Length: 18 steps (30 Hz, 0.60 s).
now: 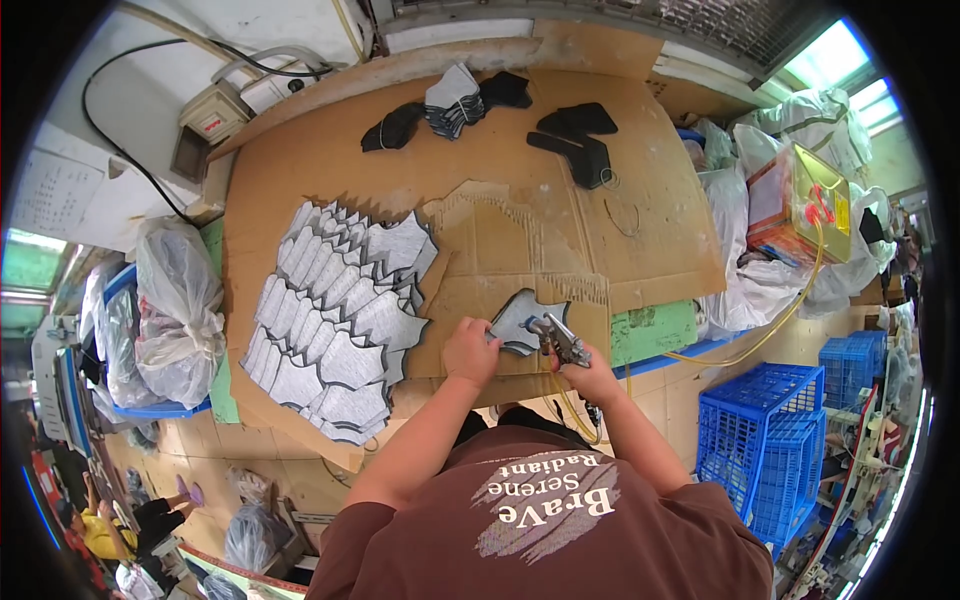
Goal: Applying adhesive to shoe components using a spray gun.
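Note:
A grey cut piece with a dark edge (515,310) lies on the cardboard close in front of me. My left hand (471,352) is closed at its left edge, the thumb near the rim. In my right hand (590,374) is a metal spray gun (567,345), its nozzle end over the right part of the piece. A yellow hose (589,432) hangs below the gun. To the left, rows of overlapping grey cut pieces (335,310) cover the cardboard (480,150), most of them shingled over one another.
At the far side sit a tied grey stack (453,103) and black cut pieces (575,140). A square tin (800,205) with the yellow hose stands right, beside plastic bags (730,250). Blue crates (760,440) are on the floor at right. Bagged goods (180,310) stand left.

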{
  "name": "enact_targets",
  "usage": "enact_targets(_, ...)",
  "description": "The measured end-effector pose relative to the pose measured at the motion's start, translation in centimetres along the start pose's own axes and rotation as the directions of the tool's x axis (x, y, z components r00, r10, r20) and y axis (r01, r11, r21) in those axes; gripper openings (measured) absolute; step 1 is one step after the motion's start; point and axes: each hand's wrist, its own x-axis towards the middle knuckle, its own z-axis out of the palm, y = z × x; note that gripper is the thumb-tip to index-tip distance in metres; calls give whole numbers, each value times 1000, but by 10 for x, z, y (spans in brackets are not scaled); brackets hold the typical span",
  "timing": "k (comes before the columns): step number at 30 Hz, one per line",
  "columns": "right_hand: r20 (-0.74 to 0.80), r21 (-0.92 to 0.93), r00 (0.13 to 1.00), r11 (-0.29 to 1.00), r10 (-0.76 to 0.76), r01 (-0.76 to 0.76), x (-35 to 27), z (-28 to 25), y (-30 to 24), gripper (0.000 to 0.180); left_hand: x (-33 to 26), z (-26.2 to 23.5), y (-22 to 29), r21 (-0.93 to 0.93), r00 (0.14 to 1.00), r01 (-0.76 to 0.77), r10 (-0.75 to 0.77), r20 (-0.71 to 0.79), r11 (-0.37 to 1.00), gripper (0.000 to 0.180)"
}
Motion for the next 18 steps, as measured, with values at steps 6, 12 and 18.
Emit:
enact_targets(6,-85,-26,995,998,54,-56,0,-7,-11,28,4,-2,5,57,999,36,-39,37,998,26)
enact_targets(12,-121,-19,992,999,-43,41,1,-8,0,34,13,-8,9,59,981,134,-141,135,989,21)
enact_targets(18,-44,-8,999,1000,17,-17,-6,-7,-7,38,13,2,-1,-150,996,85,-82,26,985,10)
